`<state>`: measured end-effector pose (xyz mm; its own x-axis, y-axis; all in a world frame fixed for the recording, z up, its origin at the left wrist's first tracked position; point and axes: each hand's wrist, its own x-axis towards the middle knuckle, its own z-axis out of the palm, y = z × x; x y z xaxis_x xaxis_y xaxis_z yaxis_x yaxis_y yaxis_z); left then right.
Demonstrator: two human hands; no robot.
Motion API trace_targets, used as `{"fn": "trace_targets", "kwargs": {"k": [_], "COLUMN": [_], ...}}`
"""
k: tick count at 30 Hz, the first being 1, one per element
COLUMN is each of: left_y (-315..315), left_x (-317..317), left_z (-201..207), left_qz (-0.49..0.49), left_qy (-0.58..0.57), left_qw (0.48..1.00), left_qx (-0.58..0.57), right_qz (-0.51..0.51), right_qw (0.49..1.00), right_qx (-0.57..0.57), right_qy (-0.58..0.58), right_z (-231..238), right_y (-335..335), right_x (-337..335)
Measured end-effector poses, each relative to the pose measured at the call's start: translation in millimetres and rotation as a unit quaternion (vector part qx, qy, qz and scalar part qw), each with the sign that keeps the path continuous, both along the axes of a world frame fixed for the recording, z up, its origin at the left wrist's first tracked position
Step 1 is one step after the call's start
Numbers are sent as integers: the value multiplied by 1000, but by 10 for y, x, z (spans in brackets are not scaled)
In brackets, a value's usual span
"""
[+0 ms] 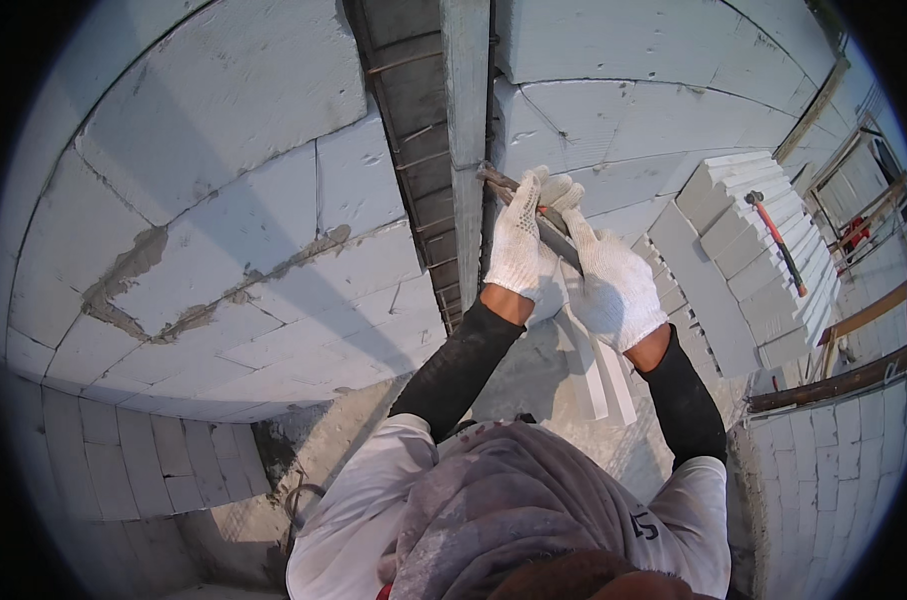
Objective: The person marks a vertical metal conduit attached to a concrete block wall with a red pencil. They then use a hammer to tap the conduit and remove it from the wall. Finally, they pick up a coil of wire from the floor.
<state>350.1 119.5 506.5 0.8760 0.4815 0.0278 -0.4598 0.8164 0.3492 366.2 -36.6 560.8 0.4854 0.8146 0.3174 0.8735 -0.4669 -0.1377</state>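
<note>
Both my hands wear white knitted gloves. My left hand is closed on a narrow grey-brown bar, thumb and fingers pinching its upper part. The bar's rough brown end touches or lies very close to a grey vertical post. My right hand is closed too, beside the left, with its fingers around the bar's lower side. A small orange bit shows between the hands; what it belongs to is hidden. The exact kind of bar cannot be made out.
A pale block wall with mortar smears stands at left, another block wall ahead. Between them is a dark recess with steel bars. At right, a red-and-black-handled hammer lies on stacked blocks. Pale strips stand below my hands.
</note>
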Motion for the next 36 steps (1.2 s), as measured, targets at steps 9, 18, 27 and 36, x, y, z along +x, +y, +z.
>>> {"fn": "trace_targets", "kwargs": {"k": [9,18,27,36], "left_y": [16,145,113,119], "left_x": [-24,-47,139,160], "left_z": [-89,-198,80,25], "left_qz": [-41,8,26,-41], "left_qy": [-105,-21,66,-98], "left_qw": [993,998,997,994], "left_qx": [31,60,-33,7], "right_qz": [-62,-72,-6,-1], "right_qw": [997,988,990,825], "right_qx": [15,10,139,24], "right_qy": [-46,-136,37,564], "right_z": [7,-284,-210,302], "right_y": [60,216,47,-68], "right_x": [-239,-17,60,421]}}
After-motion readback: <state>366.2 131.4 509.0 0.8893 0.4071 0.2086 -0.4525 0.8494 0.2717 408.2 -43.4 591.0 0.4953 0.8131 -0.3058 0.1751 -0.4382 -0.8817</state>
